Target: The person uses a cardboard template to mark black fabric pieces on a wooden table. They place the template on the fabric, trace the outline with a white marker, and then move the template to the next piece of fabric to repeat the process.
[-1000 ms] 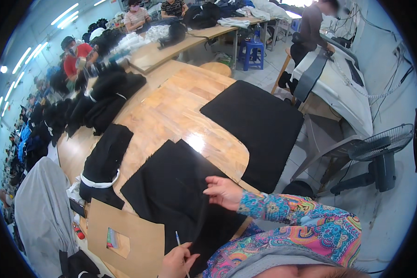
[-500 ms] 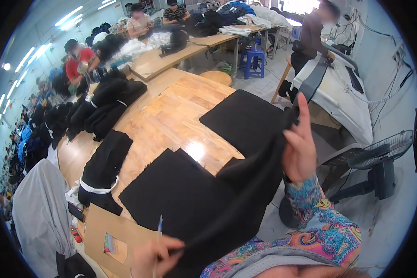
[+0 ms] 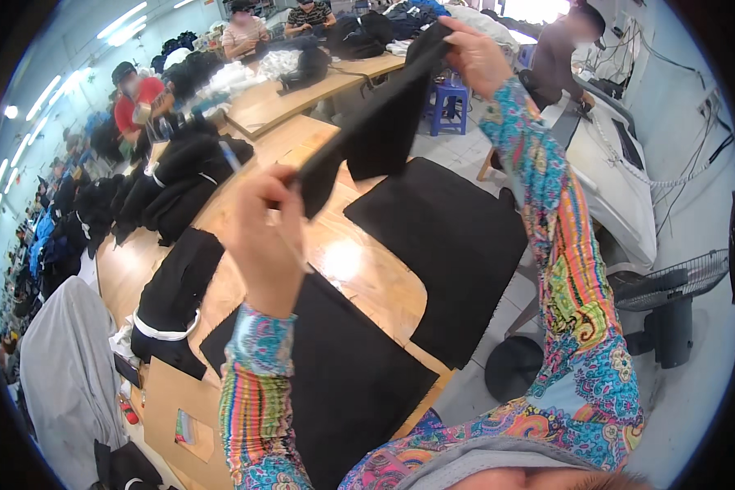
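The person's left hand (image 3: pixel 265 233) and right hand (image 3: pixel 478 61) hold a black cloth panel (image 3: pixel 384 122) stretched between them, raised above the wooden bench (image 3: pixel 384 249). The left fingers pinch its nearer corner, and they also hold a slim pen (image 3: pixel 233 158) that points up and to the left, blurred. The right fingers, farther from the body and higher, close on the panel's far end; the rest of it hangs below the line between the hands.

Under the left forearm a second black panel (image 3: pixel 351 367) lies flat on the bench, its near part close to the person's body. A third, larger black panel (image 3: pixel 457 245) with a curved cut lies on the bench's right side, apart from the second. To the left lies a black cloth bundle (image 3: pixel 180 273) tied with a white band (image 3: pixel 163 333). Just nearer is a brown cardboard sheet (image 3: pixel 159 404) with a window cut through it, and beside that sits a small red object (image 3: pixel 128 410). A grey fan (image 3: pixel 670 282) stands at the right.
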`<state>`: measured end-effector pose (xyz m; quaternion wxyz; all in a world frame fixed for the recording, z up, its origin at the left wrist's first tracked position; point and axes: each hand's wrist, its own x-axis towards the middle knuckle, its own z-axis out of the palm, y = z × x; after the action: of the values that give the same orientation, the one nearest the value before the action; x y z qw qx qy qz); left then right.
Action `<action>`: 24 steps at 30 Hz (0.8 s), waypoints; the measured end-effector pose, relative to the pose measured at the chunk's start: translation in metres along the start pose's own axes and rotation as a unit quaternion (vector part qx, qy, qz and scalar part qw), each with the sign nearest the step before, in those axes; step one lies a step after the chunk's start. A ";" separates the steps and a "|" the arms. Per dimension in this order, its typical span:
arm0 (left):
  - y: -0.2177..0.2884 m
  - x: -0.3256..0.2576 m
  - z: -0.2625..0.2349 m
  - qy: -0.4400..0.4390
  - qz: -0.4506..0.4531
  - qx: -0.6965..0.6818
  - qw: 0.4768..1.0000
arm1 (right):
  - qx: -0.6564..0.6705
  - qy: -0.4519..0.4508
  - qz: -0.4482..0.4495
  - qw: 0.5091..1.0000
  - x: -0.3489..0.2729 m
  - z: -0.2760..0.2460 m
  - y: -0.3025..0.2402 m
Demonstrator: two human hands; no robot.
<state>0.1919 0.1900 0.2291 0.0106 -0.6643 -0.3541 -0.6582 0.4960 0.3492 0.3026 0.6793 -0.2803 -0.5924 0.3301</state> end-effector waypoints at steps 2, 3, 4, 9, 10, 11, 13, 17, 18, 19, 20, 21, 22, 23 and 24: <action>0.001 -0.021 0.018 -0.026 0.060 0.028 0.997 | -0.021 -0.006 0.003 1.000 -0.001 -0.042 0.014; -0.008 -0.035 0.030 -0.031 0.085 -0.022 0.996 | -0.046 -0.001 0.012 0.999 -0.009 -0.057 0.024; -0.006 -0.050 0.039 -0.073 0.083 -0.018 0.994 | -0.074 0.008 0.027 0.997 -0.021 -0.077 0.041; -0.032 -0.159 0.083 -0.207 0.019 -0.055 0.977 | -0.122 0.129 0.227 0.958 -0.117 -0.149 0.137; -0.031 -0.181 0.092 -0.229 0.004 -0.051 0.972 | -0.173 0.130 0.246 0.945 -0.138 -0.175 0.158; -0.031 -0.201 0.097 -0.252 -0.012 -0.036 0.967 | -0.195 0.136 0.260 0.936 -0.160 -0.183 0.177; -0.028 -0.234 0.101 -0.304 -0.009 -0.021 0.952 | -0.210 0.183 0.308 0.910 -0.203 -0.191 0.202; -0.007 -0.273 0.106 -0.368 0.026 -0.031 0.929 | -0.273 0.188 0.390 0.859 -0.264 -0.232 0.222; -0.002 -0.277 0.104 -0.379 0.032 -0.026 0.925 | -0.286 0.191 0.370 0.863 -0.271 -0.231 0.222; 0.002 -0.280 0.103 -0.382 0.032 -0.029 0.923 | -0.300 0.194 0.350 0.866 -0.276 -0.231 0.222; 0.006 -0.283 0.102 -0.386 0.031 -0.033 0.921 | -0.313 0.197 0.330 0.869 -0.281 -0.232 0.222; 0.011 -0.285 0.103 -0.390 0.034 -0.041 0.919 | -0.341 0.196 0.316 0.864 -0.286 -0.240 0.220; 0.015 -0.289 0.104 -0.393 0.030 -0.048 0.918 | -0.368 0.194 0.301 0.858 -0.291 -0.248 0.218; 0.020 -0.292 0.105 -0.393 0.033 -0.059 0.917 | -0.395 0.191 0.287 0.852 -0.296 -0.257 0.214; 0.027 -0.293 0.107 -0.390 0.034 -0.073 0.917 | -0.436 0.184 0.278 0.836 -0.302 -0.273 0.212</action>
<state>0.3319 0.0880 -0.0311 -0.1544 -0.8789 -0.2579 -0.3703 0.7177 0.2487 -0.0870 0.4630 -0.7555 -0.4368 0.1549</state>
